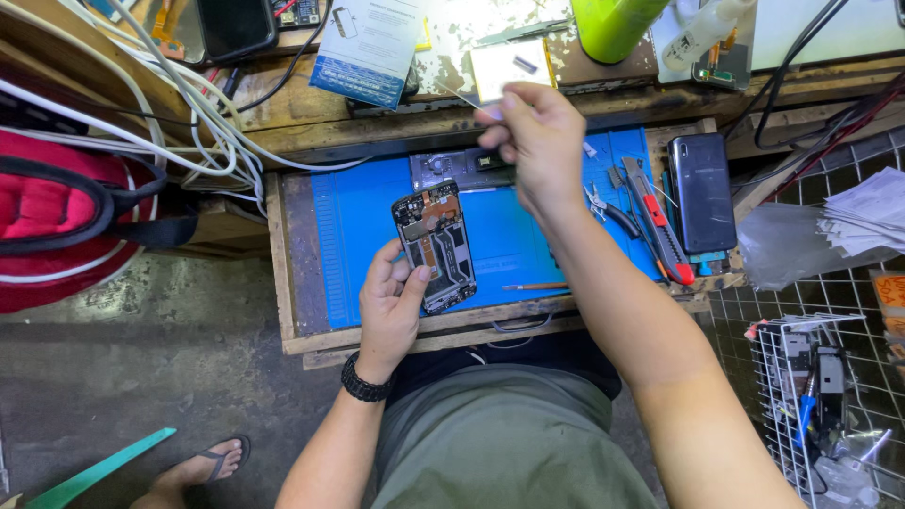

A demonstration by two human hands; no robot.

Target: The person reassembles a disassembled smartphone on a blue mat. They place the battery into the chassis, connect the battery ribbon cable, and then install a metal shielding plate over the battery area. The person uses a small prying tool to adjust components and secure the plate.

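Observation:
My left hand holds an opened phone by its lower left edge, the circuit board and orange flex cable facing up, above the blue work mat. My right hand is raised over the far edge of the mat with fingers pinched on thin metal tweezers that point up and left. A dark phone part lies on the mat just beyond the held phone.
A second dark phone lies at the mat's right, beside a red utility knife and small pliers. A thin tool rests near the front edge. White cables, a red bag and a wire basket flank the drawer.

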